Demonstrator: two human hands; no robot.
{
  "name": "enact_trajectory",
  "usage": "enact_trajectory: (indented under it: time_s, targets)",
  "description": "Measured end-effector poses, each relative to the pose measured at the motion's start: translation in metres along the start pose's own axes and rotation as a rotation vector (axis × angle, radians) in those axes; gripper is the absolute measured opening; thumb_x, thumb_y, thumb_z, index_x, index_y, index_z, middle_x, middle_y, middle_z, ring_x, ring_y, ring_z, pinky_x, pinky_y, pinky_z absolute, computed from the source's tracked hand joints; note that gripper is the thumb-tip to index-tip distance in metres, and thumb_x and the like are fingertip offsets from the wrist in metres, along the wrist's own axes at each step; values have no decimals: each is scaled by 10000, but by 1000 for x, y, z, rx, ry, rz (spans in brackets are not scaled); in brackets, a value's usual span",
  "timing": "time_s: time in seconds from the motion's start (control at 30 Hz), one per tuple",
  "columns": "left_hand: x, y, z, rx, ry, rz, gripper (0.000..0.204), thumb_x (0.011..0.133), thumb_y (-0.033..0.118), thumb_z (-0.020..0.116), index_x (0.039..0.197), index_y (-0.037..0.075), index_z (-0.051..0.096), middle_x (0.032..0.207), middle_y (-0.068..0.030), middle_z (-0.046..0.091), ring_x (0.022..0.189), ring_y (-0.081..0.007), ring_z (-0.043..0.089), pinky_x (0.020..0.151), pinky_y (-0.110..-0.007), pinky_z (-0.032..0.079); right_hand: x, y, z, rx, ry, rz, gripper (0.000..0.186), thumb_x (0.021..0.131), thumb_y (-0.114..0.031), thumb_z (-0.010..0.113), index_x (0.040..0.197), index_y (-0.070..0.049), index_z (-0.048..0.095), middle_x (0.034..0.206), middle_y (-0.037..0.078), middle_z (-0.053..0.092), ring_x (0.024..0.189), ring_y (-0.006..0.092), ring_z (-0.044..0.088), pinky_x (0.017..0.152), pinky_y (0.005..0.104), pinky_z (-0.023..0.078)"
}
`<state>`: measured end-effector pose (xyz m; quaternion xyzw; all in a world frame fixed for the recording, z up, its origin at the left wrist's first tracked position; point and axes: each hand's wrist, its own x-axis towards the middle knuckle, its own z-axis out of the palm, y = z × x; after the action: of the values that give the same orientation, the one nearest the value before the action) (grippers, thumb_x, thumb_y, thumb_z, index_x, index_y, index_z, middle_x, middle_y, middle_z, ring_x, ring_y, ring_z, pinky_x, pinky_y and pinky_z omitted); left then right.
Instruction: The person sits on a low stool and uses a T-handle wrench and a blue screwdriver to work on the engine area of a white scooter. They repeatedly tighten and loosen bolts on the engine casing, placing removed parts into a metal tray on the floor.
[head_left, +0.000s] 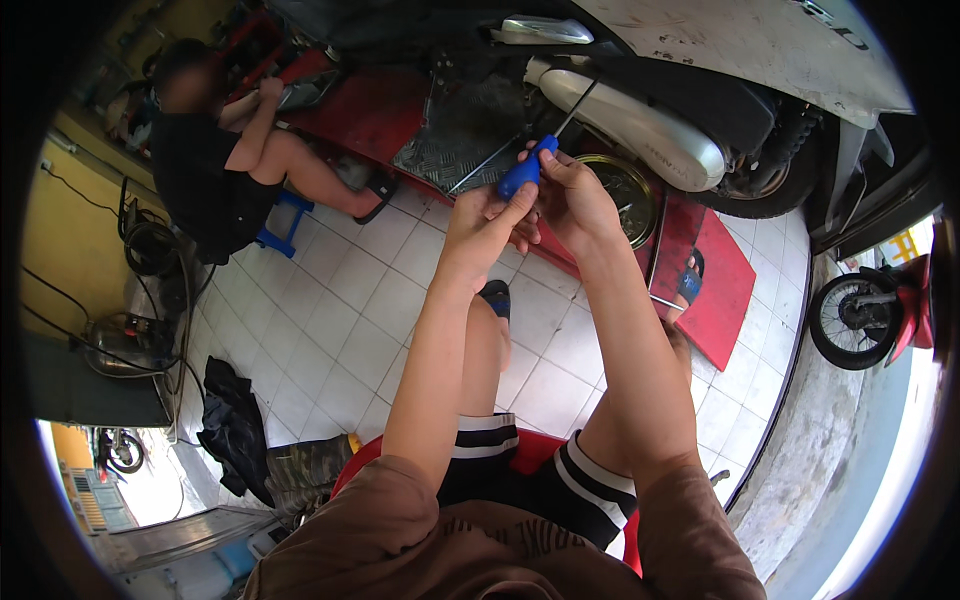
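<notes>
A screwdriver with a blue handle (522, 174) is held up between my two hands, its thin metal shaft pointing away toward the upper right. My left hand (484, 228) closes on the rounded butt of the handle, thumb laid along it. My right hand (578, 198) grips the handle's front part near the shaft. Beyond the tip sits the silver exhaust cover (632, 128) of a scooter. Below that, partly hidden behind my right hand, a round metal tray (640, 236) with small parts rests on the red lift platform (722, 290).
A long metal rod tool (660, 240) lies beside the tray. At left, a co-worker (205, 150) sits on a blue stool (288, 222) with something in hand. Hoses (150, 245) and a black cloth (232, 425) are at the left; a red motorbike (870, 315) stands at right.
</notes>
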<state>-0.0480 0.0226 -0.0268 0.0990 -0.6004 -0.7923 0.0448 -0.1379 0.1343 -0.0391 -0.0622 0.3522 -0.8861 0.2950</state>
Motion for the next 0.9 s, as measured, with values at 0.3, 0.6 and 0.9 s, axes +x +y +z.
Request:
enact_trajectory:
  time_s: [0.3,0.6,0.9]
  targets:
    - [10,31,3,17,119,-56,395,866,371,675,834,-20,639,664,-66,610,520,-131,590,461,-226,423,-6,-10,-8,-107,-41,-69,229,962,-211,555,1054,-2,578,941,66,643,810,133,598,773,275,469]
    - [7,12,4,420,419,490,224,713,86,786,862,-38,675,673,-59,630,531,-117,607,486,-241,469,-13,-9,4,-321,41,-76,312,936,-313,604,1003,-10,622,917,60,657,834,120,602,744,265,470]
    - [16,-39,-5,553,420,949,344,673,-126,649,981,26,664,974,-101,561,910,-266,602,744,-355,518,5,13,10,-271,161,-18,247,913,-282,635,927,-37,611,879,68,636,834,156,593,775,299,464]
